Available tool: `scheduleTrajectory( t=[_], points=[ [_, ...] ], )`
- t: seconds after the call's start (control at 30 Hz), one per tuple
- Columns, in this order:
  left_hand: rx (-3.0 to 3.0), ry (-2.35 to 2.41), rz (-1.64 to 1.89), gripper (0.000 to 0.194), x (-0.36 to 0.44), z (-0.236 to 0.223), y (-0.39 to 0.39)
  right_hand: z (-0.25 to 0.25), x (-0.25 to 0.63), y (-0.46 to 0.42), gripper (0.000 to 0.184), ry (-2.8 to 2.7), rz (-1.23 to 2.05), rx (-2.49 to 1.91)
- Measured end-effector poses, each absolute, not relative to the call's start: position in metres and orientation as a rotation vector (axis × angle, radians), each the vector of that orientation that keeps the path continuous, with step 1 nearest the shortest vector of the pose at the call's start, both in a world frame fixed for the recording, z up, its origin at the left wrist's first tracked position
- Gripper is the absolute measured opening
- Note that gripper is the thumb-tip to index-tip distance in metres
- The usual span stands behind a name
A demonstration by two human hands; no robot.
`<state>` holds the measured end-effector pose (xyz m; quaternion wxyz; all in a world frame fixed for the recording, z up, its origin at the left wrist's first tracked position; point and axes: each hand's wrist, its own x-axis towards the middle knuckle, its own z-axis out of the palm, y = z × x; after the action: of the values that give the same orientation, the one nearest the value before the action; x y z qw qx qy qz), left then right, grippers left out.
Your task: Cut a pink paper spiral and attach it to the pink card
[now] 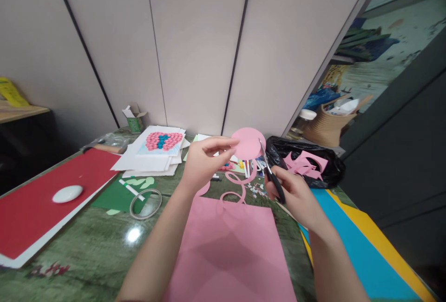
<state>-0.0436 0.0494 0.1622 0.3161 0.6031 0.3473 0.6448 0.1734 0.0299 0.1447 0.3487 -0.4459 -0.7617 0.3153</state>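
Note:
My left hand [211,160] pinches the left edge of a round pink paper disc [248,141], held up above the table. Black-handled scissors [273,179] are gripped in my right hand [291,193], with their blades at the disc's right edge. A curled pink paper strip [240,181] dangles below the disc, spiralling down. Under both forearms lies a large pink sheet [232,251]. Part of another pink piece [203,189] shows behind my left wrist.
At right, a black plastic bag [278,151] holds pink scraps [306,165], near blue [348,232] and yellow sheets. To the left lie a tape roll [145,204], green paper [109,195], a red sheet [38,200] with a white oval object, and papers bearing a pink heart picture [163,141].

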Motion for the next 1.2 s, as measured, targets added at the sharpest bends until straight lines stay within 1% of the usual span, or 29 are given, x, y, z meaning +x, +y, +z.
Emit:
scheduleTrajectory(
  t=[0.17, 0.33, 0.47, 0.7, 0.97, 1.2],
  points=[
    [1.579, 0.913, 1.715, 0.018, -0.0438, 0.1609, 0.0503, 0.1441, 0.1734, 0.03, 0.017, -1.98, 0.83, -1.154],
    [1.557, 0.88, 1.694, 0.03, -0.0415, 0.1605, 0.0497, 0.1432, 0.1732, 0.0306, 0.019, -1.972, 0.844, -1.153],
    [1.516, 0.847, 1.687, 0.034, -0.0384, 0.1606, 0.0488, 0.1439, 0.171, 0.03, 0.015, -1.95, 0.89, -1.162],
    [1.563, 0.845, 1.628, 0.032, -0.037, 0.163, 0.0469, 0.1446, 0.1681, 0.0294, 0.013, -1.958, 0.845, -1.149],
    [1.624, 0.849, 1.571, 0.032, -0.0389, 0.1632, 0.047, 0.1469, 0.1678, 0.0323, 0.013, -1.968, 0.701, -1.163],
    [1.637, 0.864, 1.619, 0.02, -0.0392, 0.1603, 0.0496, 0.1453, 0.1683, 0.0318, 0.012, -1.962, 0.764, -1.19]
  ],
)
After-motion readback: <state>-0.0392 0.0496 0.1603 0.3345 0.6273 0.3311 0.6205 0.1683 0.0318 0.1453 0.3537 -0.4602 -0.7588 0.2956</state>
